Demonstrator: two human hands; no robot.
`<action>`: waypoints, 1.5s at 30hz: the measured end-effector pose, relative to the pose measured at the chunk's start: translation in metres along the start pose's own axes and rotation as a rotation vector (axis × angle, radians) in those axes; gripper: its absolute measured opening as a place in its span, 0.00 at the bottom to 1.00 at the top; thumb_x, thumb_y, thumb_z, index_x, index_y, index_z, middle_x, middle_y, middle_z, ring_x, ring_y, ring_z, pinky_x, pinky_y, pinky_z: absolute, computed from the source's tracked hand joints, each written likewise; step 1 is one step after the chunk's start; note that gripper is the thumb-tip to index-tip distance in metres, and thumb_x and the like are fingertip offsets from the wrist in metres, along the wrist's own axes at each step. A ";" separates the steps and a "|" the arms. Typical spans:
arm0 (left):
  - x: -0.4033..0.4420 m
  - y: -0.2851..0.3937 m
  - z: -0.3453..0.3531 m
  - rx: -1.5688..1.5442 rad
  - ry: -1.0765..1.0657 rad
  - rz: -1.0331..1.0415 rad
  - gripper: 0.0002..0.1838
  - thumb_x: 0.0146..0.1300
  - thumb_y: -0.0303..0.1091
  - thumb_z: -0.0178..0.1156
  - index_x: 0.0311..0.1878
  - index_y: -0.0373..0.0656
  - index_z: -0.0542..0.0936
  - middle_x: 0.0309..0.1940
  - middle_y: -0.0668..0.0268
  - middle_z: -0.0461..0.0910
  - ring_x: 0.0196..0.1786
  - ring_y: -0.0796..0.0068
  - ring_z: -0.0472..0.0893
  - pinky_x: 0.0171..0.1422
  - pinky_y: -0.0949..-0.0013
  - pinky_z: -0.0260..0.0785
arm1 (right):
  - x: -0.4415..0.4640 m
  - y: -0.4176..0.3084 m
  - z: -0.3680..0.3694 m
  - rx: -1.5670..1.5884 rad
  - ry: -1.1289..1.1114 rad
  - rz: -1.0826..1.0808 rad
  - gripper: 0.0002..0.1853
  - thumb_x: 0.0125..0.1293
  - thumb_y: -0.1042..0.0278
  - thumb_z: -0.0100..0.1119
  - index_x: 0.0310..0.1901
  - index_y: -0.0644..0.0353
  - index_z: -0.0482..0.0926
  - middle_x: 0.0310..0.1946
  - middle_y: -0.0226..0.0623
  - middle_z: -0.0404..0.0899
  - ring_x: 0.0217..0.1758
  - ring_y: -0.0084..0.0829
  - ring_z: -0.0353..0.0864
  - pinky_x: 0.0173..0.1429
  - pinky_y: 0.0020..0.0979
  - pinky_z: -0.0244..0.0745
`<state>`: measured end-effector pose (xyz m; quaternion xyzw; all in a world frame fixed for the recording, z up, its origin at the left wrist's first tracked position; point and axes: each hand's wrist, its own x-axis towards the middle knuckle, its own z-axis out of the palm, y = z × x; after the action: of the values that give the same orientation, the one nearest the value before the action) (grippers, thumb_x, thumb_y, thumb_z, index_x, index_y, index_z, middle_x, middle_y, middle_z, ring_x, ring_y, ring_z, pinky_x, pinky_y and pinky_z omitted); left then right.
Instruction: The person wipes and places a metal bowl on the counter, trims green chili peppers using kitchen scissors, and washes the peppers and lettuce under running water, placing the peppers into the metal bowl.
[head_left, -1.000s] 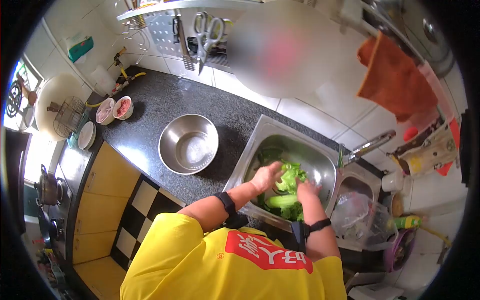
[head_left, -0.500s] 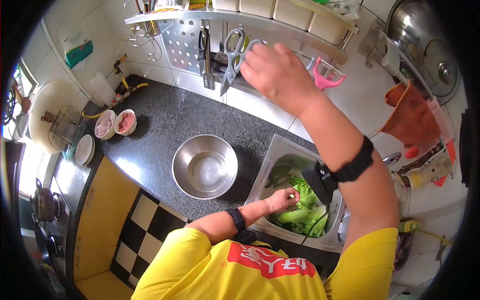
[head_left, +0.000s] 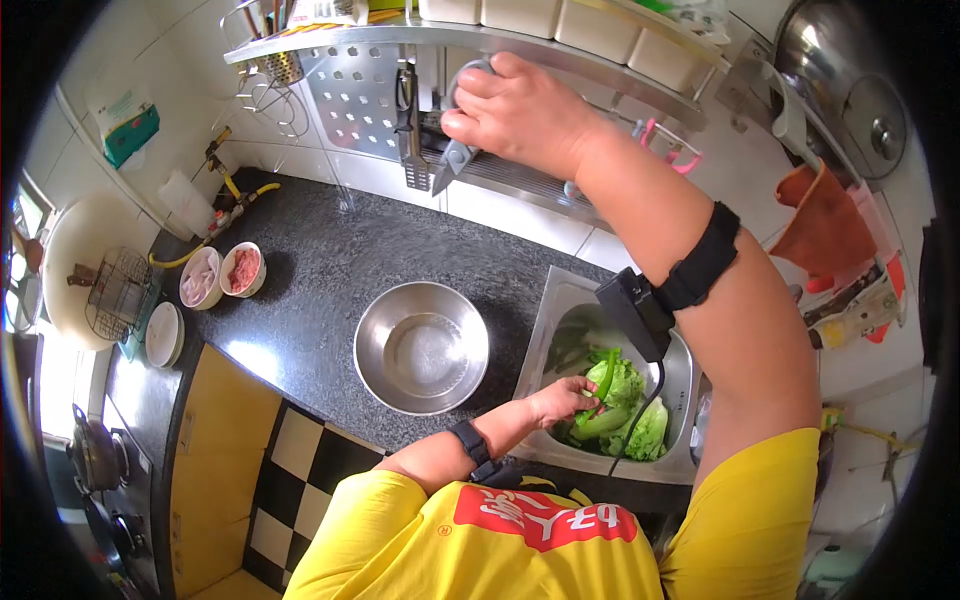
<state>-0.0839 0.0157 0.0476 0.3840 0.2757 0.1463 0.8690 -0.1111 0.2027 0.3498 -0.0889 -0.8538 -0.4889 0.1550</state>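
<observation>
High in front of the wall, my right hand [head_left: 525, 110] is closed round the handles of grey kitchen scissors [head_left: 457, 158], whose blades point down and left. The scissors are close to the hanging rail, and whether they still touch a hook is hidden. Over the sink [head_left: 540, 335], my left hand [head_left: 563, 400] pinches a long green pepper [head_left: 607, 372], which stands up slantwise from the fingers. Below it in the sink lie leafy green lettuce [head_left: 622, 385] and other greens.
Left of the sink, a steel bowl [head_left: 385, 380] stands on the dark counter [head_left: 310, 290]. Two small bowls hold raw meat [head_left: 243, 270] and pale pieces [head_left: 200, 280]. A spatula [head_left: 413, 165] hangs beside the scissors, below a metal shelf [head_left: 350, 35]. An orange glove [head_left: 825, 230] hangs at right.
My right hand has moved slightly left and closed further round the scissors' handles. My left hand has raised a green pepper into view above the greens. The whole view has shifted a little.
</observation>
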 end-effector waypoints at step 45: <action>0.246 -0.009 0.375 -0.537 -0.170 -0.170 0.10 0.67 0.34 0.42 0.43 0.37 0.67 0.41 0.56 0.72 0.43 0.62 0.73 0.53 0.54 0.64 | -0.495 -0.307 -0.475 1.547 0.794 2.394 0.49 0.44 0.31 0.59 0.58 0.65 0.63 0.25 0.26 0.66 0.28 0.17 0.63 0.30 0.19 0.57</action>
<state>0.3363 -0.0961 0.1579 0.1268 0.1843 0.1080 0.9687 0.3440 -0.3625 0.1535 -0.4848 -0.2195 0.5011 0.6824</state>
